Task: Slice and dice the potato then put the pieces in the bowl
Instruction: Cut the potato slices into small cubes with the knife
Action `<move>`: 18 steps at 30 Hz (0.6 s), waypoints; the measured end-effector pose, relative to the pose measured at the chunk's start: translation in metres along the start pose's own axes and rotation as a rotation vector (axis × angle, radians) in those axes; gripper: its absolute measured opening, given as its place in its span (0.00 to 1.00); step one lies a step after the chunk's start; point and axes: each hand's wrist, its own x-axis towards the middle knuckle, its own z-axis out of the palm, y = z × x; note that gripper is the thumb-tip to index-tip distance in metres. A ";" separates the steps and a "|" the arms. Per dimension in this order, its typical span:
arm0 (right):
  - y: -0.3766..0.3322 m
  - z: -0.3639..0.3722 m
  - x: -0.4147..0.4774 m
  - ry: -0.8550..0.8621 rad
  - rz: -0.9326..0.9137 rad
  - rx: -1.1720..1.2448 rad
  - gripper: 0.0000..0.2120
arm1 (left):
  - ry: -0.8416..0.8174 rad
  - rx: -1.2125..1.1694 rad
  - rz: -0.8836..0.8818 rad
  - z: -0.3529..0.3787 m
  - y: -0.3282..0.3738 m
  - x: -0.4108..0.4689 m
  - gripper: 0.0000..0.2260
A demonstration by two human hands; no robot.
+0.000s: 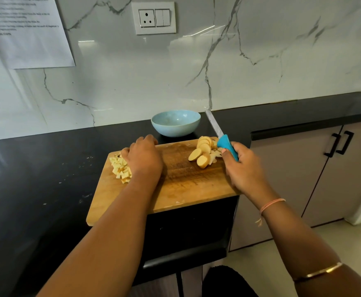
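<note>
While R hand fingers wrap the knife handle, slices lie just left of them; L hand fingers curl down beside dice, grip unclear.

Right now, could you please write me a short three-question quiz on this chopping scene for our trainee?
1. True or false: the bowl holds no potato yet.
2. The right hand grips: A) a peeler B) a knife C) a spoon.
3. Fill in: the diced cubes by the left hand lie on the cutting board's ____ side.
Key: 1 true; 2 B; 3 left.
</note>
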 end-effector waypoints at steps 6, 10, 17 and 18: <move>0.004 0.002 0.002 -0.011 0.011 -0.002 0.18 | -0.061 0.090 0.064 0.000 0.007 -0.002 0.11; 0.003 0.002 0.002 -0.009 0.009 -0.001 0.17 | -0.074 0.081 0.148 -0.002 0.020 -0.008 0.12; 0.004 0.002 0.002 0.020 -0.003 -0.004 0.16 | -0.553 -0.169 0.363 0.004 0.040 -0.008 0.25; 0.004 0.003 0.002 0.025 -0.005 -0.007 0.15 | -0.583 -0.180 0.373 0.005 0.041 -0.006 0.25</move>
